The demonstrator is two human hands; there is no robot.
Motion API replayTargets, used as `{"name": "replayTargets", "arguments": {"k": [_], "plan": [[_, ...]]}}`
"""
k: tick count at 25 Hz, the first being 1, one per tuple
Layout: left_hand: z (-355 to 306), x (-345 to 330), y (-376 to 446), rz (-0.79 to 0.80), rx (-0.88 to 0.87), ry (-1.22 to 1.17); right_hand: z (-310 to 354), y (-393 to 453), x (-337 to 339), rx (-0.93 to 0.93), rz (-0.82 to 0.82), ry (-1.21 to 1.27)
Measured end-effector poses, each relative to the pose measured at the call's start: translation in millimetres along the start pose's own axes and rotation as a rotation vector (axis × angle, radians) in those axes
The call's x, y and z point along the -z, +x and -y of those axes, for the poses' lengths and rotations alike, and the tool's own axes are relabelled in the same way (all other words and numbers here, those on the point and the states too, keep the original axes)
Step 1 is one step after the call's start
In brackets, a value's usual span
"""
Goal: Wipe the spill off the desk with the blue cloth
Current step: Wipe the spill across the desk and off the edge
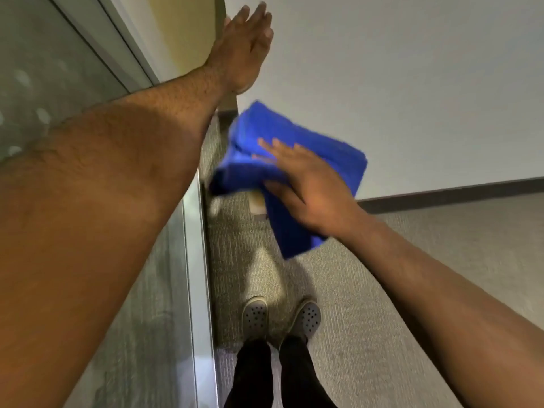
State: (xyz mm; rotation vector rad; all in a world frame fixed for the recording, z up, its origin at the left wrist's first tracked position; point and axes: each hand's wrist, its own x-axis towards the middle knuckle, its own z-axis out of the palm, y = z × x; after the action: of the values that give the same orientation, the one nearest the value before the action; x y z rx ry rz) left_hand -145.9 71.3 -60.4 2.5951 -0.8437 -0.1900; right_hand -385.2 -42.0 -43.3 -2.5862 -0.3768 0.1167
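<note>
The person stands on grey carpet (382,304), looking down past both bare forearms at a pair of grey perforated clogs (254,316) and dark trouser legs. The blue cloth (294,136) is up in the air in front of them, clear of any surface, held by the right hand (312,187). That hand lies over the cloth's near side with its fingers (279,148) spread across the fabric and the thumb seemingly tucked against the lower fold; the picture is smeared with motion there, so I can only say it looks like a loose grasp rather than a tight fist. The cloth hangs as a rumpled, roughly folded slab, its long axis running on a slant from the upper left, near the dark frame edge, down to a drooping corner at the lower right, which points toward the carpet.

The left hand (245,45) is stretched well ahead and up, fingers straight and released, palm flat against or just at the edge of the pale wall (412,69) and the yellowish panel (182,33) beside it. A frosted glass partition (53,78) with a metal frame runs along the left side.
</note>
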Motion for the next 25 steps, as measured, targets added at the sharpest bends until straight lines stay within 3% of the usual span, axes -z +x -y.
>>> {"name": "replayTargets", "arguments": {"k": [3,8,10,13,16,19,22,25], "plan": [[6.6,3.7,-6.6,0.039,0.000,0.052,-16.0,-35.7,17.6,-0.041,0.008,0.057],[9.1,11.4,2.8,0.161,-0.089,0.207,-41.4,30.8,34.2,-0.371,-0.159,0.022],[8.7,11.6,4.0,0.147,-0.088,0.230,-17.8,40.0,17.6,-0.279,-0.119,0.016],[5.1,12.4,0.7,0.128,-0.069,0.216,2.9,-1.0,2.3,0.018,-0.001,0.056],[5.4,11.6,-4.8,0.124,-0.048,0.208,-19.7,-21.6,17.3,0.007,-0.007,0.094],[5.9,4.3,-4.4,0.139,-0.074,0.199,-38.8,25.6,31.5,-0.098,-0.058,0.020],[9.5,9.6,2.8,0.139,-0.076,0.192,-8.7,60.0,10.1,-0.005,-0.013,-0.087],[5.3,5.3,0.6,0.165,-0.082,0.233,6.5,34.8,-9.7,0.219,0.057,-0.257]]}}
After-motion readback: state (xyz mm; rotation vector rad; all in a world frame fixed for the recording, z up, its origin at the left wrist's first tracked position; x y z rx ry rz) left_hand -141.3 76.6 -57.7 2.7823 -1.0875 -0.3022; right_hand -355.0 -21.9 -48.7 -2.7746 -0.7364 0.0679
